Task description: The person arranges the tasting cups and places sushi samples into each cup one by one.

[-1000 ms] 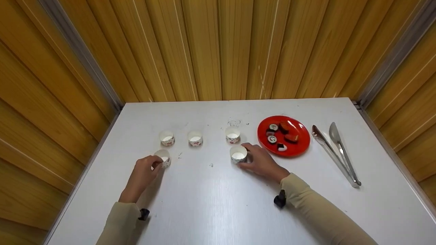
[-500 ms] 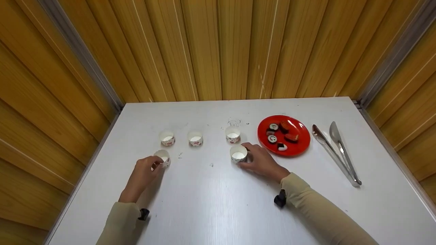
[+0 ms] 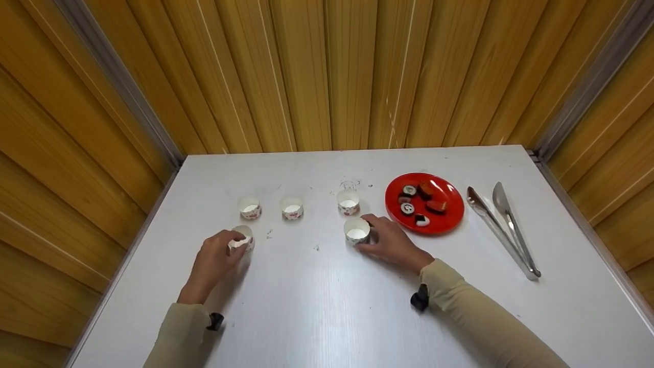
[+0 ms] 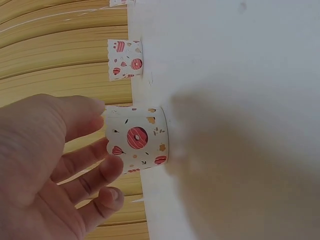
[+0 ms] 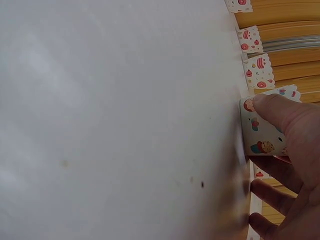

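Near the left side of the table, a paper baking cup (image 4: 145,137) with doughnut prints stands upright. My left hand (image 3: 214,260) is right at its rim, thumb and fingertips (image 4: 111,167) spread apart around it. My right hand (image 3: 391,243) holds another paper baking cup (image 3: 356,232) between thumb and fingers, its thumb (image 5: 272,107) on the printed side. Behind these stand three more baking cups: a left one (image 3: 250,208), a middle one (image 3: 292,209) and a right one (image 3: 348,203).
Right of the cups lies a red plate (image 3: 449,217) bearing several sushi pieces (image 3: 407,208). Metal tongs (image 3: 503,235) rest beyond it, arms spread. The white table (image 3: 306,306) ends at yellow wood-look panels (image 3: 306,76) at the back and sides.
The thumb and fingers of my left hand have parted at the left cup's rim, where they were pinched together. My right hand and its cup have stayed in place.
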`<state>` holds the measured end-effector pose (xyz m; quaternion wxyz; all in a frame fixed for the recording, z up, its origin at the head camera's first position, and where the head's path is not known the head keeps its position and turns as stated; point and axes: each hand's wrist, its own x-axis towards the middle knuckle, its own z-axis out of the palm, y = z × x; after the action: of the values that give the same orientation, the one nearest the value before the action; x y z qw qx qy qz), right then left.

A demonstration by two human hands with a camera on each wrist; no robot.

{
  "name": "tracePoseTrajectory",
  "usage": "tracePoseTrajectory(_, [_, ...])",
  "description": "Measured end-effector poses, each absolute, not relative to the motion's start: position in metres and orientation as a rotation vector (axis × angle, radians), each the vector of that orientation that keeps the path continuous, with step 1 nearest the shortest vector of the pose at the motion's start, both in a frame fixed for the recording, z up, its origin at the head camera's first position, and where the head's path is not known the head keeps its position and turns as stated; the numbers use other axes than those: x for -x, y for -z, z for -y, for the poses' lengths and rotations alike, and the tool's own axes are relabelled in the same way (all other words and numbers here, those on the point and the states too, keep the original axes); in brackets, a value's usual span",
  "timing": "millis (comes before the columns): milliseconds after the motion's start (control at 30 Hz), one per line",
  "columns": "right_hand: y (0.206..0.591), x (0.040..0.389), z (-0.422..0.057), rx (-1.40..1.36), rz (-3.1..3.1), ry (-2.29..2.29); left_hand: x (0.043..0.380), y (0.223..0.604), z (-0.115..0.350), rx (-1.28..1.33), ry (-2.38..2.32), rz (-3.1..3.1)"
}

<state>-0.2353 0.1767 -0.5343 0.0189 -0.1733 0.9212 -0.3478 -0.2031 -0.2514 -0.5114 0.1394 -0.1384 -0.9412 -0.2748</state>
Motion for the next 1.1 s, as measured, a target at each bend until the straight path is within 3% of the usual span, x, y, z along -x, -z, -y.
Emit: tracePoseTrajectory(1100, [0.536,0.236,-0.176,0.521,-2.856,1.106,0.229,0.469,0.151,0.807,0.764,2.382])
